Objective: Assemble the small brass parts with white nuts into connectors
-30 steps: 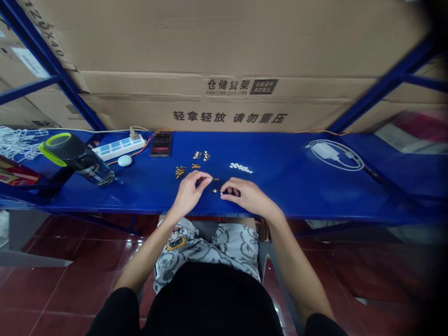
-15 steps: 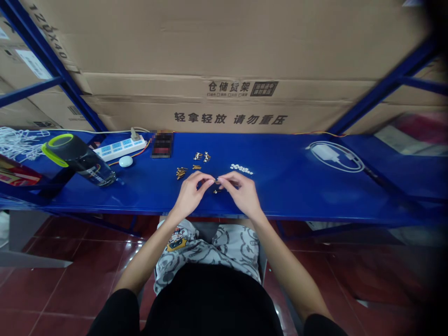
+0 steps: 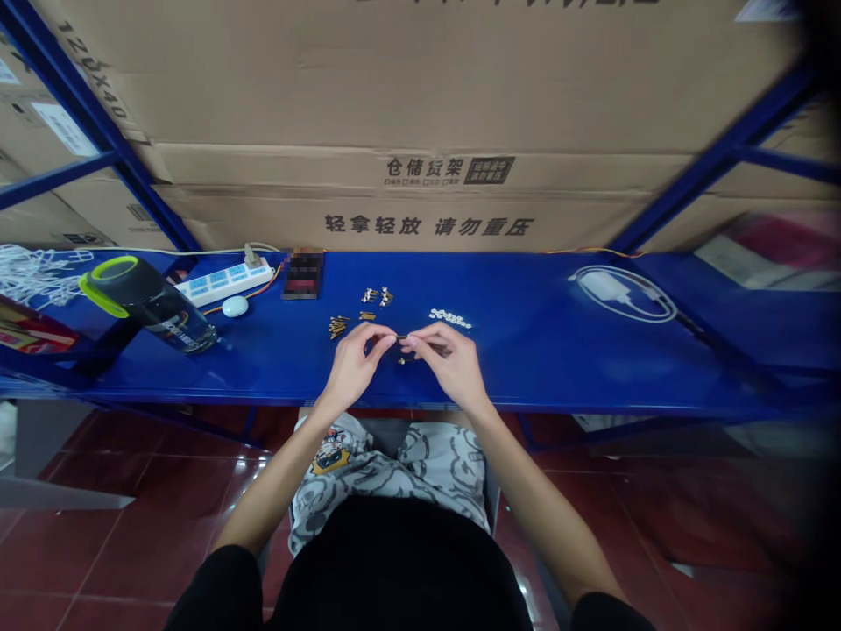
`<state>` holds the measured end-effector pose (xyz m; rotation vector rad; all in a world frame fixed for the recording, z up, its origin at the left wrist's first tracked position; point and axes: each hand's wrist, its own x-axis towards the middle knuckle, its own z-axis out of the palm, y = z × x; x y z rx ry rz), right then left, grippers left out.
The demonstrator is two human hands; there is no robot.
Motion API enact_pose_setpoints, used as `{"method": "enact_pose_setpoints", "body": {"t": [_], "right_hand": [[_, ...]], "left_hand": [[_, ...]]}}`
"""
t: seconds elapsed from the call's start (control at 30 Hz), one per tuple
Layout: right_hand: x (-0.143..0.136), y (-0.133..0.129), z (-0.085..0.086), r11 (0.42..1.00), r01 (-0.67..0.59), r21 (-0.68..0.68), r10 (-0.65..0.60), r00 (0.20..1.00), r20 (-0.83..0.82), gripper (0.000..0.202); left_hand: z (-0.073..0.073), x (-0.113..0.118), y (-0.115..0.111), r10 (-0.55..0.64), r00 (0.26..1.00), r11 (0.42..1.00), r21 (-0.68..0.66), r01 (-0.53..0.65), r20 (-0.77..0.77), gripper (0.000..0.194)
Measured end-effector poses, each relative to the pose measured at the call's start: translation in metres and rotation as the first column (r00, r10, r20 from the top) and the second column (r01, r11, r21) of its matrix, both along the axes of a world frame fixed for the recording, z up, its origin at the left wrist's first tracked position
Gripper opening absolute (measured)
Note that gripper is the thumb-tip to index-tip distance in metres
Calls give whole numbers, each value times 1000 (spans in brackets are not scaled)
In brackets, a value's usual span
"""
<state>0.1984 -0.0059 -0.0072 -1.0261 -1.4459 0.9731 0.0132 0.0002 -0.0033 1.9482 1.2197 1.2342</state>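
My left hand (image 3: 355,361) and my right hand (image 3: 449,361) meet just above the blue shelf top, each closed in a pinch. Between their fingertips is a small, thin, dark screw-like piece (image 3: 403,337), its ends covered by the fingers. Under the right fingers lies a small white-and-brass part (image 3: 403,360). Beyond my left hand are a pile of brass-coloured screws (image 3: 337,327) and a few short brass pieces (image 3: 367,315). Farther back sit two little clusters of white-and-brass parts (image 3: 378,296). Small white pieces (image 3: 450,317) lie in a group beyond my right hand.
To the left stand a tilted dark bottle (image 3: 158,307) with a green loop, a white power strip (image 3: 227,280), a white rounded object (image 3: 235,306) and a dark pack (image 3: 303,273). A white charger with cable (image 3: 608,287) lies right. Cardboard (image 3: 420,114) backs the blue shelf (image 3: 545,350).
The fingertips have drawn slightly apart, so more of the thin piece shows between them. The view has shifted a little; the parts on the shelf look unmoved.
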Motion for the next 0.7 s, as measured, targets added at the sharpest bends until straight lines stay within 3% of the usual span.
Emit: {"method": "enact_pose_setpoints", "body": {"t": [0.27, 0.7], "right_hand": [[0, -1, 3, 1000, -3, -2, 3, 1000, -4, 26], [0, 2, 2, 999, -29, -19, 28, 999, -41, 27]], "left_hand": [[2, 0, -3, -21, 1000, 999, 31, 22, -18, 18], [1, 4, -6, 66, 985, 985, 170, -39, -157, 16]]}}
